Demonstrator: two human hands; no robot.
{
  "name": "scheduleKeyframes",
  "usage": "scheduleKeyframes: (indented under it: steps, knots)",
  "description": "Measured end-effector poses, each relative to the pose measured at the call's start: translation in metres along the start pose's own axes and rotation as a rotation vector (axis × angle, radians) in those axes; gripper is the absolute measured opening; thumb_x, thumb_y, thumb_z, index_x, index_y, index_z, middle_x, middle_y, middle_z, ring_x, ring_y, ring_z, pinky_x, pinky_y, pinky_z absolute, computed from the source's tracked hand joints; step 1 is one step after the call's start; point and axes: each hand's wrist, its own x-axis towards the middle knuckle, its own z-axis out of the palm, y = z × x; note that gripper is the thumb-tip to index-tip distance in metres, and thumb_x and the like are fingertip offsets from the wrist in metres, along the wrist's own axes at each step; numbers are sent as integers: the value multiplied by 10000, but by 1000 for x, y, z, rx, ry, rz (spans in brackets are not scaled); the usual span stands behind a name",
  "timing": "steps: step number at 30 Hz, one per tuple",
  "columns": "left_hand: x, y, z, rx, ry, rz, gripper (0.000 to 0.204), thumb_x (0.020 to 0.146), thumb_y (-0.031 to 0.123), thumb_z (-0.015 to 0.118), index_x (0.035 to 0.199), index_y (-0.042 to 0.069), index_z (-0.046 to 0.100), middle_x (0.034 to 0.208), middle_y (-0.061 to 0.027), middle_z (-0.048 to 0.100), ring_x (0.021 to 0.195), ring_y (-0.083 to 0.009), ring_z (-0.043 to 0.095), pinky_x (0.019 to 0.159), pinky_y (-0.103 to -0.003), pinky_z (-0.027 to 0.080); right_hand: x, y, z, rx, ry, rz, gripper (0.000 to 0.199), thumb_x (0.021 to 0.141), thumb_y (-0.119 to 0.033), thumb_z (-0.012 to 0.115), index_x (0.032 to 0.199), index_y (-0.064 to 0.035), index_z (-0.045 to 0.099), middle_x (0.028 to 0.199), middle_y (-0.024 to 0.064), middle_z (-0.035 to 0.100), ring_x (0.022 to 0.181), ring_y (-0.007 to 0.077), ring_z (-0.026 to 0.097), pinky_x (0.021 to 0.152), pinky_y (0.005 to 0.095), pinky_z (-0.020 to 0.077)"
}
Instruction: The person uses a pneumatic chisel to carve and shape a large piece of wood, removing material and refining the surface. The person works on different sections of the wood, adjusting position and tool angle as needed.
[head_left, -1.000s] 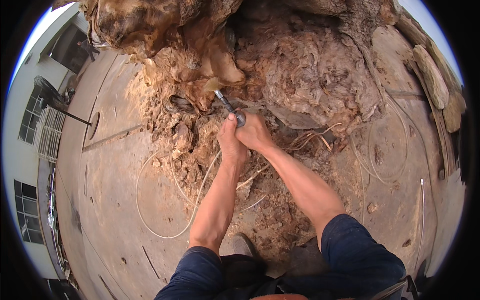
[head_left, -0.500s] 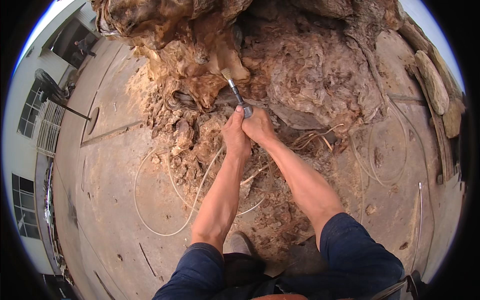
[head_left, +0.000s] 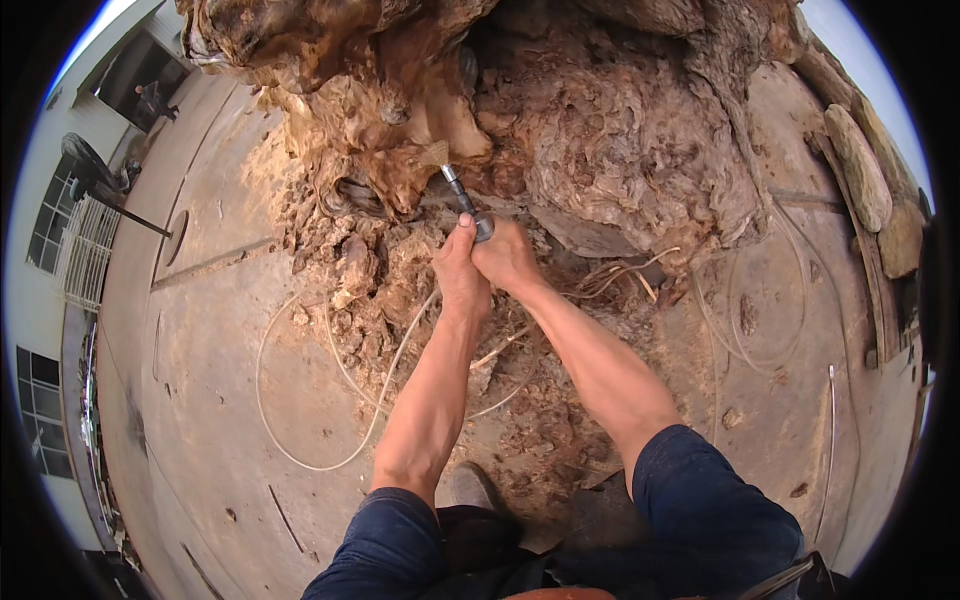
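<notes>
Both my hands are wrapped round a slim black die grinder point(head_left: 458, 192) with a silver collar and a pale, fan-shaped brush tip point(head_left: 436, 153). My left hand point(head_left: 462, 275) closes on it with the thumb along the top. Pressed against it, my right hand point(head_left: 506, 258) grips the same tool from the right side. The tip is at the pale, smooth part of a huge gnarled tree root point(head_left: 620, 140), at its lower left side. Most of the tool's body is hidden in my hands. A pale hose point(head_left: 290, 455) loops over the floor below.
Wood chips and bark debris point(head_left: 350, 270) are heaped under the root. Another hose point(head_left: 800, 300) coils at the right, near stacked logs point(head_left: 858, 170). A pedestal fan point(head_left: 90, 165) stands at the left. A person point(head_left: 152, 100) is far off at the upper left.
My hands and the tool sit slightly left of and lower than before, while the whole view has shifted a little left. The brush tip stays at the root. My grip looks unchanged.
</notes>
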Motion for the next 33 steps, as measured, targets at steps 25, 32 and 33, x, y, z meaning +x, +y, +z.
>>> scheduleKeyframes:
  steps: [25, 32, 33]
  knots:
    - [-72, 9, 12, 557, -397, -135, 1000, 894, 638, 746, 1555, -12, 369, 1412, -143, 605, 1196, -263, 659, 907, -372, 586, -5, -34, -90, 153, -247, -82, 358, 713, -7, 678, 1069, -10, 635, 660, 13, 472, 563, 164, 529, 489, 328, 465]
    - [-135, 41, 20, 1258, -304, -203, 317, 1006, 253, 723, 1019, -64, 736, 777, -107, 729, 678, -173, 662, 709, -291, 535, -17, -31, -128, 277, -249, -114, 172, 699, -98, 693, 780, -79, 543, 630, -14, 514, 570, 140, 547, 503, 329, 411]
    - [-142, 47, 21, 1033, -317, -181, 193, 1006, 92, 693, 1124, -59, 710, 884, -99, 742, 714, -148, 679, 703, -278, 556, -21, -32, -125, 305, -249, -102, 171, 702, -106, 694, 783, -85, 545, 630, -16, 513, 569, 141, 546, 502, 328, 407]
